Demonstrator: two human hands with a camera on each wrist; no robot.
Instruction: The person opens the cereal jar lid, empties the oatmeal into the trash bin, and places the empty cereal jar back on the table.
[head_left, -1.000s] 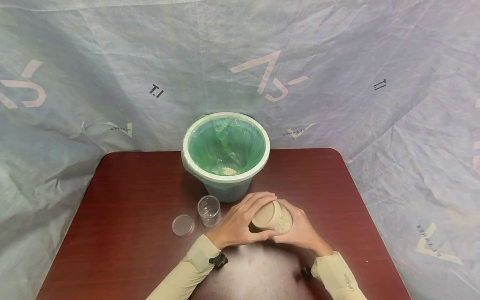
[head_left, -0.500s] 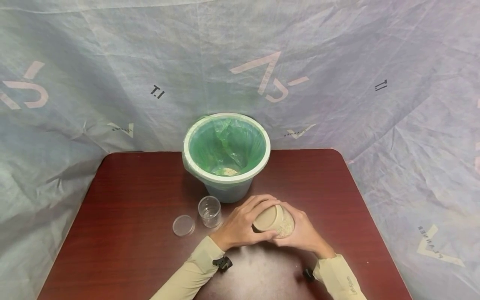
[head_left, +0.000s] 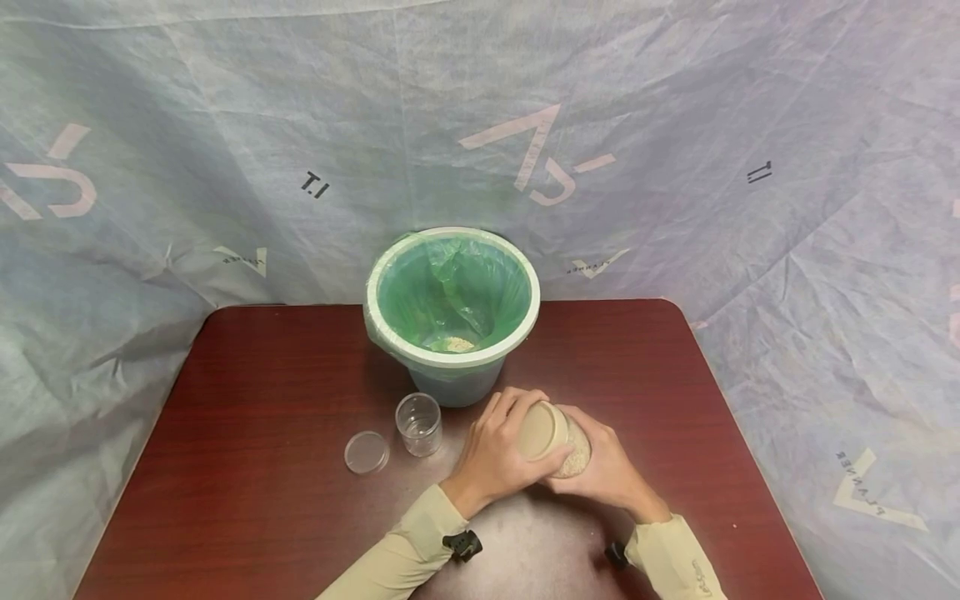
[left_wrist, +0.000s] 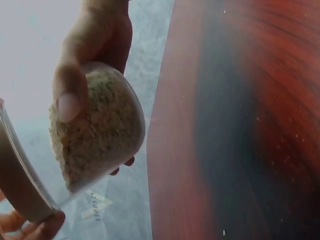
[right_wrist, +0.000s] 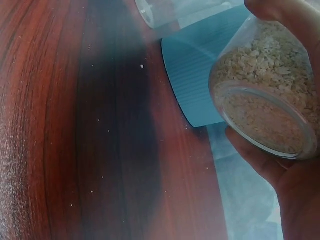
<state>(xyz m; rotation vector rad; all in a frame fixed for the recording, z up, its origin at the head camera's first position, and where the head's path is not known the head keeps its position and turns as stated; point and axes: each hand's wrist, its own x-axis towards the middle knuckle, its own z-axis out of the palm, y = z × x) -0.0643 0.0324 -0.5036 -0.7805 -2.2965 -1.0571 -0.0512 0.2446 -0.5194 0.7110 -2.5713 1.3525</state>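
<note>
We've L hand (head_left: 495, 460) fingers clamped on beige lid (head_left: 537, 431), R hand (head_left: 613, 477) fingers round tilted flake jar (head_left: 577, 457); lined bucket (head_left: 453, 360) far, clear cup (head_left: 418, 427) to left.

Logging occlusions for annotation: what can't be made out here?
Head: fingertips of right grip, hidden behind jar and left grip.
Head: pale bits in bucket, too small to identify.
Left wrist: tan lid, cut off by left edge.
Right wrist: clear cup, cut off by top edge.

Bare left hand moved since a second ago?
Yes. In the head view, the bare left hand has shifted right, away from the stationary, transparent, open cylindrical jar.
</note>
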